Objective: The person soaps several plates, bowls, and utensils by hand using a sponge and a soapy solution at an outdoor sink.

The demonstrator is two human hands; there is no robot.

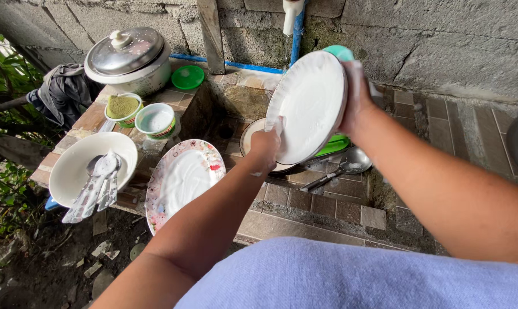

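- A white bowl (75,166) at the near left edge of the tiled ledge (327,212) holds a bundle of soapy spoons (95,186), their handles pointing near and left over the rim
- Behind it, a small green-rimmed tub (123,109) is filled with a green scouring pad, and a second small tub (156,120) just beside it holds white suds
- Far left stands a rice cooker pot (130,60) with its metal lid on; a green plastic lid (188,77) lies just right of it
- A floral-rimmed plate (181,180) coated in foam leans tilted against the ledge
- The left hand (264,146) closes on the lower left rim of a white plate (307,109)
- That soapy plate is held up on edge at centre, its face turned left and toward the camera, its long axis running from near-left up to far-right
- The right hand (356,94) grips its upper right rim, fingers behind
- Beneath lie another plate (250,134) and a ladle (350,162)
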